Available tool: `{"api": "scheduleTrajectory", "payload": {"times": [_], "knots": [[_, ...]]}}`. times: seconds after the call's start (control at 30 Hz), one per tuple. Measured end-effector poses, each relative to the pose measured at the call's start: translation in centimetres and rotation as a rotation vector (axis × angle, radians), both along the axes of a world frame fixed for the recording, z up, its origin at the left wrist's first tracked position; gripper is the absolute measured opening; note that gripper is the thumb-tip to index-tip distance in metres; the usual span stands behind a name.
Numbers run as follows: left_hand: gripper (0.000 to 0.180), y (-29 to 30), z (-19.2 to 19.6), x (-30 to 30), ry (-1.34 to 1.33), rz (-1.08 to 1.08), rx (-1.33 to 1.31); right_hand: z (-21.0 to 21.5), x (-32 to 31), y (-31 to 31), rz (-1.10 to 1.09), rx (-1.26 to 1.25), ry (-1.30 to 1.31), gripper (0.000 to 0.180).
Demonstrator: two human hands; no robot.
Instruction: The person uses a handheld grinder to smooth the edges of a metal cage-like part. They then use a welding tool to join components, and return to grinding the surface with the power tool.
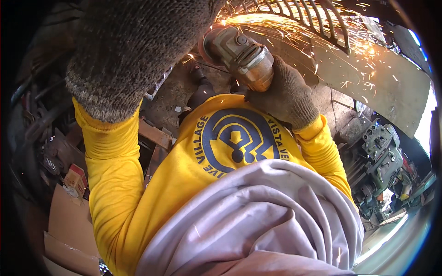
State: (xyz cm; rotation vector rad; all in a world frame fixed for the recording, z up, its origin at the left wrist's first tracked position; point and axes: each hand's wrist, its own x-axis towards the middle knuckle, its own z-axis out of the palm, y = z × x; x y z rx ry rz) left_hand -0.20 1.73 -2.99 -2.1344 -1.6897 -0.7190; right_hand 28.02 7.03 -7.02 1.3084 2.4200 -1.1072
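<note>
An angle grinder with a worn metal gear head is in front of my chest. My right hand, in a brown knitted glove, is wrapped round its body. Bright sparks stream from the disc toward the upper right, across a row of curved metal tines like a rake head. My left hand, in a thick grey-brown knitted glove, fills the upper left close to the camera. Its fingers run out past the top edge or are hidden, so what they touch does not show.
A flat tan sheet lies at the right, under falling sparks. Below it stands a greasy metal engine or machine part. Cardboard and a small red box are at the left among dark metal scrap. A pale cloth drapes over my front.
</note>
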Motion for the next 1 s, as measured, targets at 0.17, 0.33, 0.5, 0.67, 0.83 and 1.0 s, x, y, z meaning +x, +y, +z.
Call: {"api": "scheduleTrajectory", "payload": {"times": [0.17,0.33,0.5,0.67,0.83,1.0], "knots": [[0.035,-0.2,0.4,-0.2,-0.007,0.011,-0.006,-1.0,0.2,0.1,-0.009,-0.020,0.048,0.069],[0.035,0.0,0.2,-0.2,-0.014,-0.007,-0.015,-0.8,-0.2,0.1,0.001,0.060,0.038,0.067],[0.035,-0.3,0.6,-0.2,-0.016,-0.003,-0.023,0.1,-0.6,0.5,-0.004,-0.028,-0.001,0.072],[0.035,-0.1,0.5,-0.1,-0.018,-0.014,-0.024,0.3,-0.4,0.1,0.014,0.035,-0.013,0.068],[0.035,0.3,0.8,-0.1,-0.020,-0.018,-0.019,-0.1,1.1,0.3,-0.038,-0.061,0.086,0.071],[0.035,0.7,0.5,-0.1,-0.018,-0.039,-0.029,-0.8,1.2,0.0,-0.052,-0.040,0.093,0.072]]}}
